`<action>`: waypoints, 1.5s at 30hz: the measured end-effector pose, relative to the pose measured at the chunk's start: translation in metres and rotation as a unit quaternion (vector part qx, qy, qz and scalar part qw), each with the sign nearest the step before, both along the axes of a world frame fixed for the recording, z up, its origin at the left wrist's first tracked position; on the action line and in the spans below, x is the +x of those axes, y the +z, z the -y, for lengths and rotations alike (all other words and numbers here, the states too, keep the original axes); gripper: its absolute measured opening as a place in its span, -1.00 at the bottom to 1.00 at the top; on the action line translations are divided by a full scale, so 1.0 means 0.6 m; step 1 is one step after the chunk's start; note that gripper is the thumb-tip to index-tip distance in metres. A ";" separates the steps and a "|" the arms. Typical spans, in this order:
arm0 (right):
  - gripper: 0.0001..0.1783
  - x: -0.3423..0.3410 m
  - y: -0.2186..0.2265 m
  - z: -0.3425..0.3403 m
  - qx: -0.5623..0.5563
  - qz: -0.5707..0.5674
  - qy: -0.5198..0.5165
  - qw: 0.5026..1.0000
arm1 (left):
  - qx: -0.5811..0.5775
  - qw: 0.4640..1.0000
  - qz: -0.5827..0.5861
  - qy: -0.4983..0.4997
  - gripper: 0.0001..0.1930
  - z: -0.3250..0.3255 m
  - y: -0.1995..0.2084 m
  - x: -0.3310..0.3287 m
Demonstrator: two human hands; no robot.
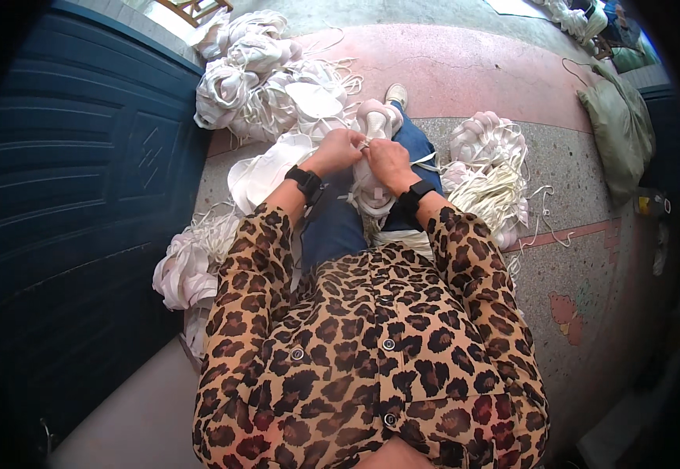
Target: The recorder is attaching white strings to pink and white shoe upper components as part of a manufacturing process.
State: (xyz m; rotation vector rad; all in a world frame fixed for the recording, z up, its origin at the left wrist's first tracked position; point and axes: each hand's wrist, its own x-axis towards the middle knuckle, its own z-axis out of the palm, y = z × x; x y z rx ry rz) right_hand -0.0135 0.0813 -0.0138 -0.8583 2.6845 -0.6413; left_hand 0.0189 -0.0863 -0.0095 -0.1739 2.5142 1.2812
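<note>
Over my lap lies a pale pink and white shoe upper [372,193], stretching away between my knees. My left hand [340,152] pinches at its middle, fingers pressed together on a thin white lace. Right beside it, my right hand [388,166] is closed at the same spot, its thumb and finger meeting the left fingertips. A lace end [426,162] sticks out to the right of my right hand. Another pale pink upper [377,117] shows just beyond my hands. My fingers hide the exact point where the lace is held.
A large heap of white uppers [258,74] lies ahead left, with flat white pieces [271,172] nearer. At right sit more uppers [487,141] and a bundle of cream laces [490,194]. A blue door [82,156] stands at left, a grey-green sack [617,129] at far right.
</note>
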 end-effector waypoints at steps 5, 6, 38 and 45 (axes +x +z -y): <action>-0.82 0.000 -0.002 0.001 -0.006 -0.030 0.024 0.999 | 0.020 0.999 -0.018 0.043 -0.65 -0.007 0.001 0.019; -0.82 0.000 -0.002 -0.004 -0.004 -0.031 0.024 0.999 | 0.039 0.998 -0.004 0.050 -0.65 -0.011 0.010 0.023; -0.76 0.091 0.118 -0.155 -0.514 0.503 -0.172 0.673 | 0.069 0.964 -0.256 -0.011 -0.93 -0.145 0.231 0.142; -0.69 0.076 0.155 -0.137 -0.496 0.487 -0.136 0.706 | 0.345 0.910 -0.019 0.230 -0.87 -0.128 0.178 0.109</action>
